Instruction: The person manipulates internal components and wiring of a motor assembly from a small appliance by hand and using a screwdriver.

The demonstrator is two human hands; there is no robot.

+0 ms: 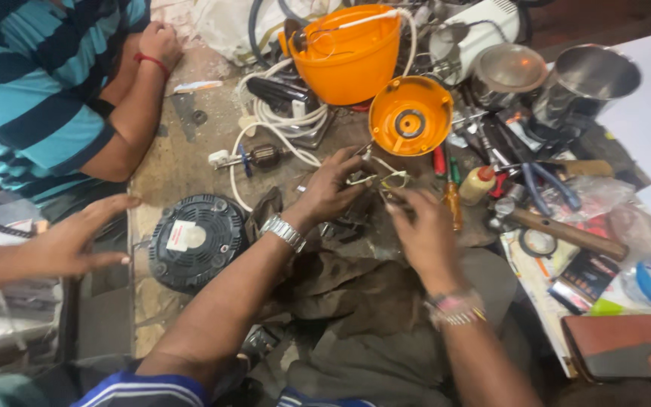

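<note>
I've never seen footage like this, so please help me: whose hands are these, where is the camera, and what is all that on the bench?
There is no machine here. One camera sits on a person's head and looks down at their own two bare hands. The left hand, with a metal wristwatch, and the right hand, with a beaded bracelet, pinch thin pale wires just below a round orange plastic base. Around them lie a tall orange plastic housing, a black round motor unit, a wooden-handled hammer, blue-handled pliers and steel jars. The other arms at left belong to people nearby.
</note>
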